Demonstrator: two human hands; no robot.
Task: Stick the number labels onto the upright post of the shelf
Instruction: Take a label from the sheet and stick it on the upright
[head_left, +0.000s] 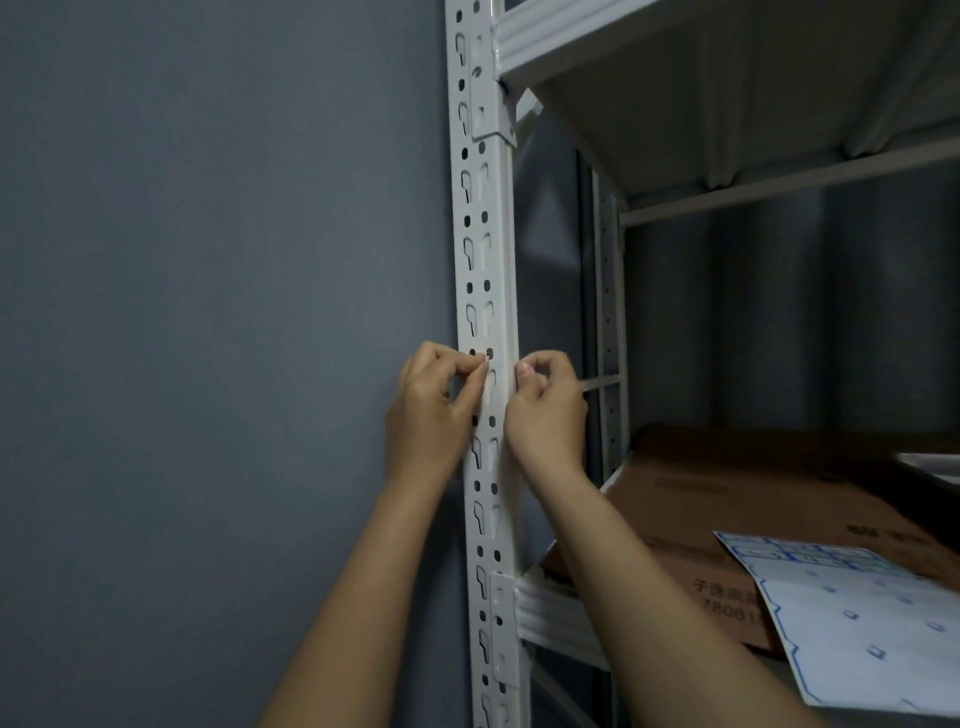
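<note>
**Label going onto the post, none seen stuck yet**

Both hands, left hand (428, 402) and right hand (545, 405), pinched something small against the post (485, 270) (the label itself too small to make out). The post looked otherwise bare; the label sheet (852, 623) lay on the shelf (558, 613).

2 hands (431, 410) (545, 410), 1 front post (485, 260), 1 label sheet (852, 618), 1 cardboard box (727, 509).

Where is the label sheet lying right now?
Lower right of the head view: the label sheet lies on the cardboard box on the shelf, right of both hands.
</note>
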